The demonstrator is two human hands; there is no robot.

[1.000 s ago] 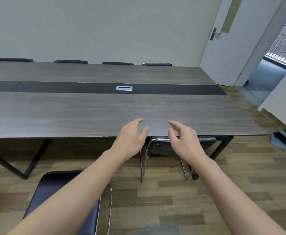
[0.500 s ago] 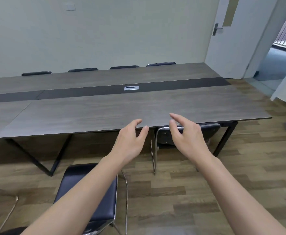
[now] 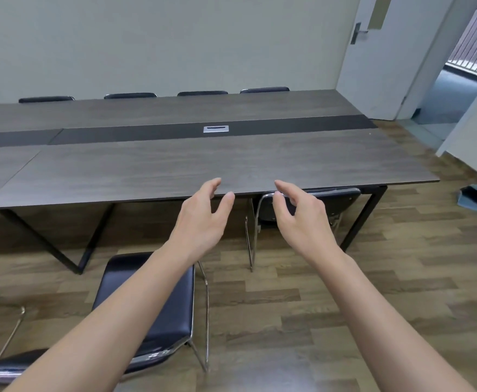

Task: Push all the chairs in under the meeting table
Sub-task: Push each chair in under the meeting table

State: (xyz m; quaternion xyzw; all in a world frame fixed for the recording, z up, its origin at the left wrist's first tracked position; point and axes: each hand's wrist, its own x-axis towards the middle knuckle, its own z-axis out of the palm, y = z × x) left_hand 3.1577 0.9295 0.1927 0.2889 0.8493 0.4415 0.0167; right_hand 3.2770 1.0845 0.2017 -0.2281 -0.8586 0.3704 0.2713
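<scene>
A: Both arms are reaching forward toward the near edge of the meeting table [image 3: 175, 171], and neither hand is gripping anything. The left hand [image 3: 200, 219] is hanging in the air with its fingers [image 3: 213, 185] loosely curved and spread apart, thumb standing off to the side.

B: And the right hand [image 3: 302, 219]?

A: It is mirroring the left, fingers relaxed and parted, palm turned inward. Directly beyond its fingertips the tucked chair [image 3: 333, 200] is sitting under the meeting table, its chrome-framed black backrest pressing up close to the table's near edge. From this angle, whether the fingertips are touching the frame or hovering just short of it cannot be told.

B: Where are the other chairs sitting?

A: The pulled-out chair [image 3: 158, 306] is standing well clear of the meeting table on the near side, its black seat showing beneath the left forearm, its backrest lying nearest the camera. Four far chairs [image 3: 130, 95] are lining the opposite side of the meeting table, only the tops of their backs showing above it.

B: Anything else around the table?

A: A silver cable hatch [image 3: 215, 129] is sitting in the table's dark centre strip, a white door [image 3: 373, 66] is standing open beyond its right end, and a blue dustpan [image 3: 476, 198] is resting on the wood floor [image 3: 344, 292] to the right of it
</scene>
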